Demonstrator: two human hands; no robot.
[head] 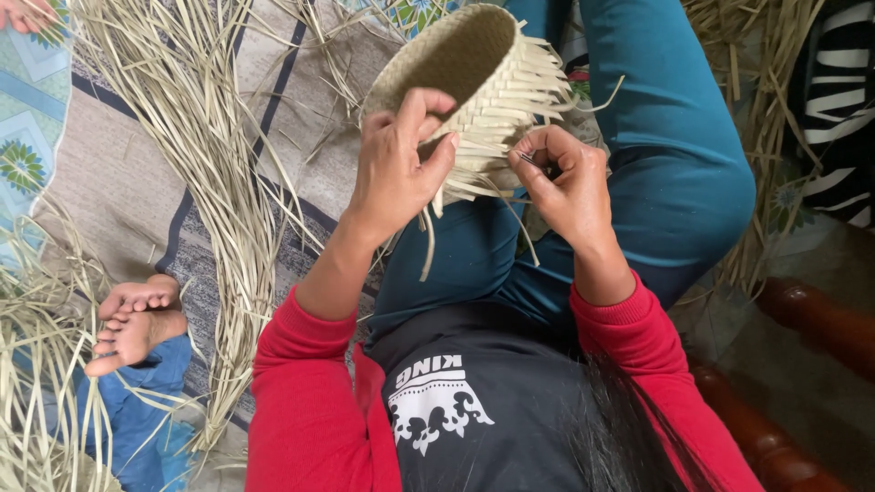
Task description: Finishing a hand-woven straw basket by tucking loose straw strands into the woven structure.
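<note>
A small round woven basket (474,55) of pale straw strips rests over my lap, its opening turned toward the upper left, with loose strip ends sticking out along its lower rim. My left hand (396,164) grips the basket's near rim, thumb on the outside. Just to its right, my right hand (565,182) is closed around a small dark tool and pinches the loose strips (483,173) at the rim. I wear red sleeves and teal trousers.
A long bundle of dry straw strips (210,164) lies on the patterned mat (118,182) to the left. Another person's bare feet (135,321) rest at the lower left. More straw lies at the upper right, and a dark wooden furniture rail (802,319) stands at the right.
</note>
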